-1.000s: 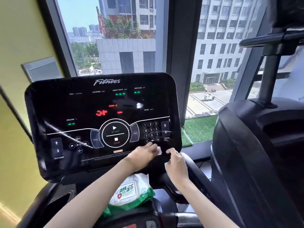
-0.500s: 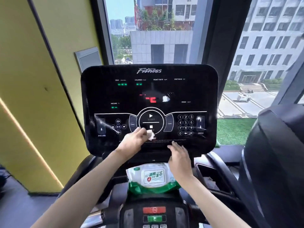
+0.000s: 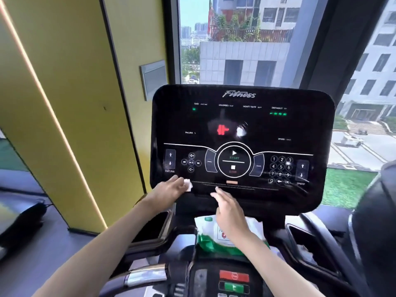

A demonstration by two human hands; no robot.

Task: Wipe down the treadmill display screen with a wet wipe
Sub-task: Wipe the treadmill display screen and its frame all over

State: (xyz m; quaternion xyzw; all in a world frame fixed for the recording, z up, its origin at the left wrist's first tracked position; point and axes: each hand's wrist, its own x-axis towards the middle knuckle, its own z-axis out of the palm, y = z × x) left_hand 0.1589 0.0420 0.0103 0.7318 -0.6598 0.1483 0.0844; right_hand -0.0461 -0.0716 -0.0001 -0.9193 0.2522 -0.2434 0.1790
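Observation:
The black glossy treadmill display screen [image 3: 242, 125] fills the middle of the view, lit with red and green readouts. My left hand [image 3: 169, 188] presses a small white wet wipe [image 3: 188, 185] against the screen's lower left edge, below the incline buttons. My right hand [image 3: 229, 209] hovers with fingers spread just under the screen's bottom edge, holding nothing. Below it lies a white and green wet wipe pack [image 3: 214, 239] on the console shelf, partly hidden by my right wrist.
A yellow wall [image 3: 64, 103] stands at the left, a window [image 3: 235, 39] behind the screen. A black neighbouring machine [image 3: 377, 221] crowds the right edge. Red and green buttons [image 3: 234, 281] sit on the lower console, cup holders [image 3: 152, 228] at each side.
My left hand has slid the wipe leftward along the screen's bottom edge, from the right side to the lower left corner. My right hand has stayed under the screen. My head has turned left.

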